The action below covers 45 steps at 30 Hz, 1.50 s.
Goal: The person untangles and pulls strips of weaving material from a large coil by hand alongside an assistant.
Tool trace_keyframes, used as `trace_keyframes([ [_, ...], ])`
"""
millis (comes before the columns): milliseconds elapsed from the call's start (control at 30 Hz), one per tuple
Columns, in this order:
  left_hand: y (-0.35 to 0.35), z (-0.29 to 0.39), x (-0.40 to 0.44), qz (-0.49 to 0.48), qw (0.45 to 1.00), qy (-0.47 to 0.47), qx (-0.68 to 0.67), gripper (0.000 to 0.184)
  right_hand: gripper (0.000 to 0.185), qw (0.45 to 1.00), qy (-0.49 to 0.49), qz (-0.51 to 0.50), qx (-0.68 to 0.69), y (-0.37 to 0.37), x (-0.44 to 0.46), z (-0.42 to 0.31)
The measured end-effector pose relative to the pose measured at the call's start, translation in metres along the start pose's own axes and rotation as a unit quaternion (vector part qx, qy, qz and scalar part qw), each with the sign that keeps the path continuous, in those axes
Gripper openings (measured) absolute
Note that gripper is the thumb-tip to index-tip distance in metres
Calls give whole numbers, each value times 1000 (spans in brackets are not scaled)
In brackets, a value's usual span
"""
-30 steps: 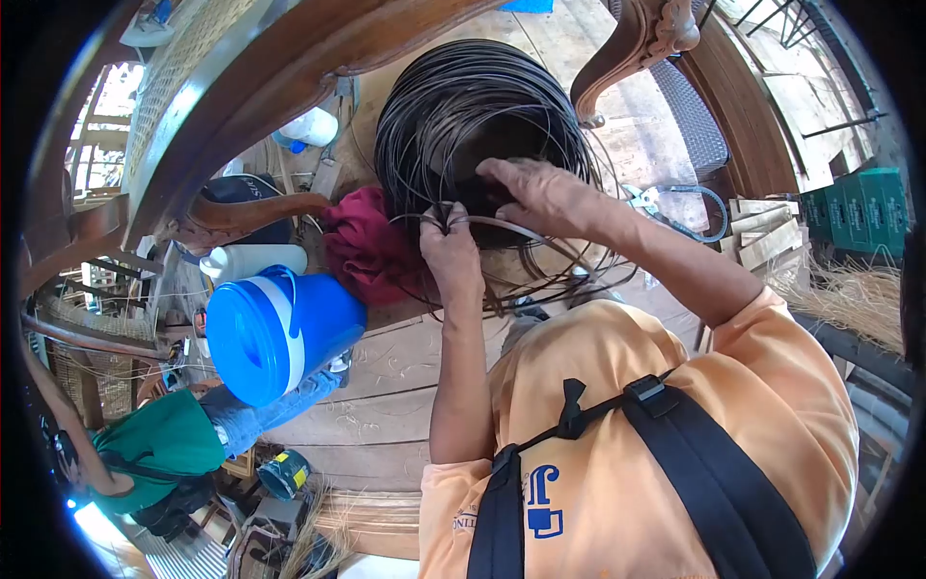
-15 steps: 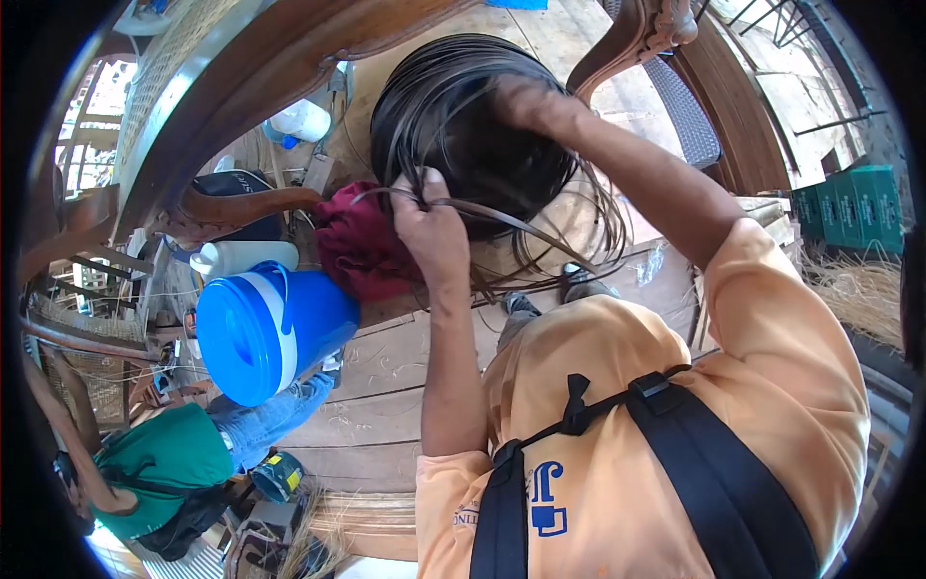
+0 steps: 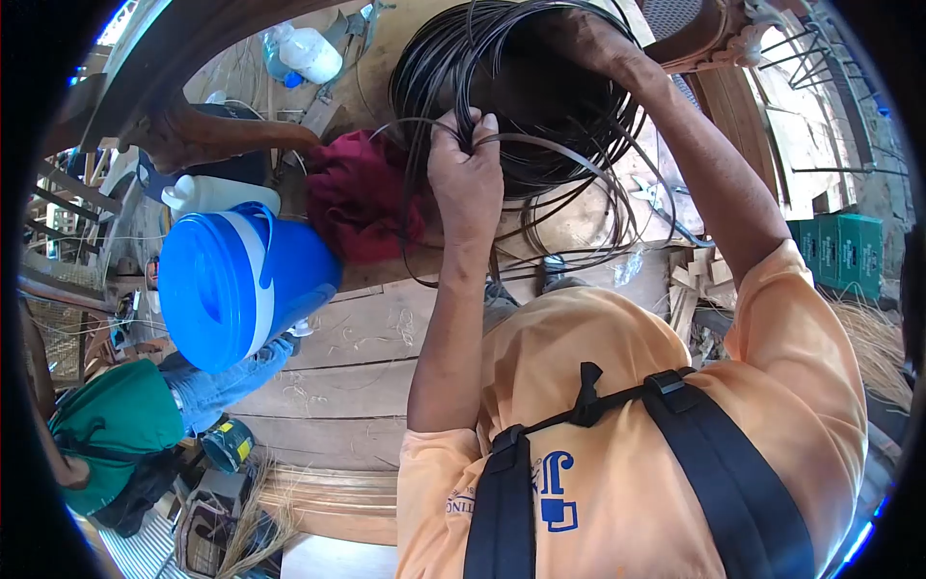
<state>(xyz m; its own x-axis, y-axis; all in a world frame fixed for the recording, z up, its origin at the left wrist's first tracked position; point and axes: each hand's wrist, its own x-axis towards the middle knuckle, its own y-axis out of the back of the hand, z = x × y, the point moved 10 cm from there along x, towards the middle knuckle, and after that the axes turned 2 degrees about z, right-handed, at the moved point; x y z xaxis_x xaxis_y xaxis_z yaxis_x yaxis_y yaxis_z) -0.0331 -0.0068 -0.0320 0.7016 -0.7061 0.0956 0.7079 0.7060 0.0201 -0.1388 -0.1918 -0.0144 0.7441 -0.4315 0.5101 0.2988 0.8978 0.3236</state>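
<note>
A large coil of dark, thin strands lies on the wooden work surface. My left hand is closed on several strands at the coil's near left side, thumb uppermost. One flat brown strand curves from that hand to the right in loose loops. At the coil's far right inner edge is my right hand, its fingers reaching inside the coil; the dark strands and shadow hide the fingertips. A dark red cloth is bunched just left of my left hand.
A blue lidded bucket and a white bottle stand at left. Carved wooden legs frame the coil. Pliers lie right of it. A co-worker in a green shirt is at lower left.
My right hand has moved from near the coil's middle to its far right inner side. My left hand keeps hold of the strands. The view has shifted, so the coil now sits higher.
</note>
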Motion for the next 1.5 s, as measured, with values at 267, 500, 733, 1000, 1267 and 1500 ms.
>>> trace_keyframes([
  [267, -7, -5, -10, -6, 1000, -7, -5, 17, 19, 826, 126, -128, 534, -36, 9, -39],
  [500, -7, -31, -5, -6, 998, 53, -15, 16, 22, 787, 46, -227, 572, -62, -30, -87],
  [733, 1, -51, 6, 20, 998, 53, 10, 15, 36, 733, 35, -479, 482, -19, -40, -109],
  [1000, 0, -56, 10, 29, 997, 64, 34, 15, 35, 757, -13, -432, 491, -54, -40, -127],
  [1267, 2, -42, 19, 28, 997, 32, 63, 18, 33, 698, -92, -451, 549, -53, -41, -112],
  [1500, -1, -44, 13, 52, 996, -8, 72, 20, 27, 730, -11, -388, 563, -39, -34, -116],
])
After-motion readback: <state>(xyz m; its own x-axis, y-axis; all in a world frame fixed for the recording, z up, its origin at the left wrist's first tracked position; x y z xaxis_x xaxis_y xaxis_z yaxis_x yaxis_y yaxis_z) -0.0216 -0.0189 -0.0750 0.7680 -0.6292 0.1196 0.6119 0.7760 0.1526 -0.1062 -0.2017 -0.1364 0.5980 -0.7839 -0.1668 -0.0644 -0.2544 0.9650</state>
